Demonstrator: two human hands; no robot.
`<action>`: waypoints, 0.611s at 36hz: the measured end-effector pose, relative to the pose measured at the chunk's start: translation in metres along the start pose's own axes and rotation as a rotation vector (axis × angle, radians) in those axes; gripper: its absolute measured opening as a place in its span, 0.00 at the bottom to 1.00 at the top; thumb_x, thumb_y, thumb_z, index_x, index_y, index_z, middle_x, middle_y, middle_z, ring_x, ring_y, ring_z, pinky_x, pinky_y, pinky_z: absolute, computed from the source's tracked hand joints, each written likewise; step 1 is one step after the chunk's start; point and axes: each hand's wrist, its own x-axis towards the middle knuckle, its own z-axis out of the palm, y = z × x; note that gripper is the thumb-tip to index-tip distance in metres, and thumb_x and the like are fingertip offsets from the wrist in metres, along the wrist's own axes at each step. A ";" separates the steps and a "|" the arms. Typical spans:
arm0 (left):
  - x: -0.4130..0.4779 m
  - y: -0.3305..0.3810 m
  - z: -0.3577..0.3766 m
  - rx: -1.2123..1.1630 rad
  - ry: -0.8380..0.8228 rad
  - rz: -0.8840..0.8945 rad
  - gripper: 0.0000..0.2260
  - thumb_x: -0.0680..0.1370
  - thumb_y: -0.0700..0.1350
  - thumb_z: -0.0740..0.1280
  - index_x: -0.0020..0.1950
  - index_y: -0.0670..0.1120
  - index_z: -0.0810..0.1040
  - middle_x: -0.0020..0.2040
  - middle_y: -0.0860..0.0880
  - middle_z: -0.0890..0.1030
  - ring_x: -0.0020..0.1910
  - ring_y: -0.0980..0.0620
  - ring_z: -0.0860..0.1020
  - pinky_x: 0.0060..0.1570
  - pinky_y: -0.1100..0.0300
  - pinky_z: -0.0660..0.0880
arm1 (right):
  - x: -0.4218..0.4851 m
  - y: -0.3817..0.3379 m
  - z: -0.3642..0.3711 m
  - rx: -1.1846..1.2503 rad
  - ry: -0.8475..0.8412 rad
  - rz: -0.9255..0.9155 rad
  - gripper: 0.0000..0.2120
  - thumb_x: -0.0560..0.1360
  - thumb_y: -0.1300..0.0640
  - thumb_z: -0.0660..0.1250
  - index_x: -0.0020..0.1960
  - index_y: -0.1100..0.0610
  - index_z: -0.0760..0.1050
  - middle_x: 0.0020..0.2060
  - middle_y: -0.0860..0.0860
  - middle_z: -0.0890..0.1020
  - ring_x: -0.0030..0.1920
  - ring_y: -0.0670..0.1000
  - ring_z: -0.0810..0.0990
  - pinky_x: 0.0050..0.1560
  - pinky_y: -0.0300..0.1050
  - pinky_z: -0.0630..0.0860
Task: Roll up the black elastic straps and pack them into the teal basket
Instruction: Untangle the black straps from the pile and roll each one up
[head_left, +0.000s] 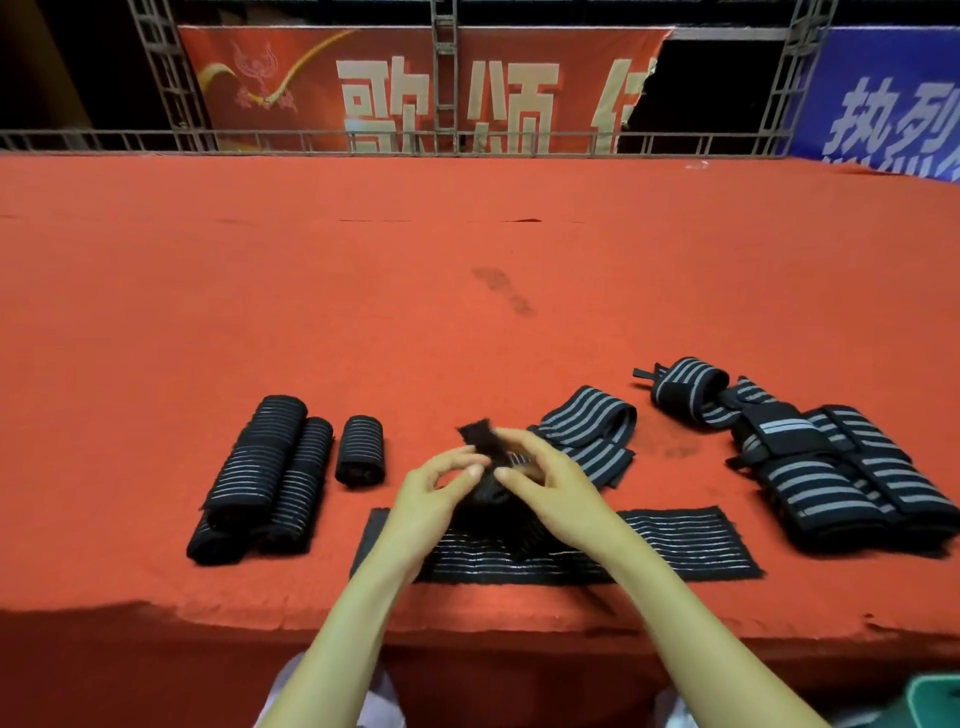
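Observation:
Both hands hold one black elastic strap (488, 491) above the red table. My left hand (436, 486) pinches it from the left, and my right hand (545, 480) pinches its raised end. The rest of that strap (675, 540) lies flat near the table's front edge. Three rolled straps sit at the left: two long rolls (260, 478) and a short roll (360, 449). A loosely folded grey-striped strap (587, 431) lies just beyond my right hand. A corner of the teal basket (935, 701) shows at the bottom right, below the table edge.
A pile of unrolled grey-striped straps (810, 467) lies at the right of the red cloth-covered table (467, 291). Metal truss railing (447, 140) and red and blue banners stand behind the table's far edge. The table's front edge runs just below my forearms.

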 end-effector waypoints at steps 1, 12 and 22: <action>-0.001 0.002 0.002 -0.014 0.018 0.006 0.08 0.79 0.44 0.64 0.52 0.49 0.82 0.53 0.57 0.82 0.55 0.63 0.77 0.52 0.74 0.70 | -0.001 -0.002 0.001 -0.049 -0.002 -0.034 0.17 0.79 0.59 0.63 0.65 0.45 0.72 0.61 0.40 0.77 0.60 0.36 0.75 0.64 0.35 0.69; -0.010 0.022 -0.006 -0.234 0.091 -0.027 0.10 0.79 0.41 0.64 0.51 0.36 0.81 0.48 0.40 0.84 0.49 0.45 0.82 0.53 0.53 0.77 | -0.009 -0.008 0.001 0.024 0.095 -0.177 0.09 0.79 0.59 0.64 0.54 0.50 0.81 0.52 0.40 0.82 0.57 0.40 0.78 0.60 0.36 0.70; -0.014 0.080 -0.036 0.044 -0.125 0.369 0.11 0.79 0.37 0.62 0.58 0.44 0.78 0.52 0.53 0.83 0.52 0.60 0.79 0.51 0.69 0.73 | 0.018 -0.038 -0.026 0.023 -0.230 -0.156 0.27 0.75 0.58 0.69 0.68 0.39 0.65 0.67 0.36 0.71 0.70 0.37 0.65 0.72 0.47 0.60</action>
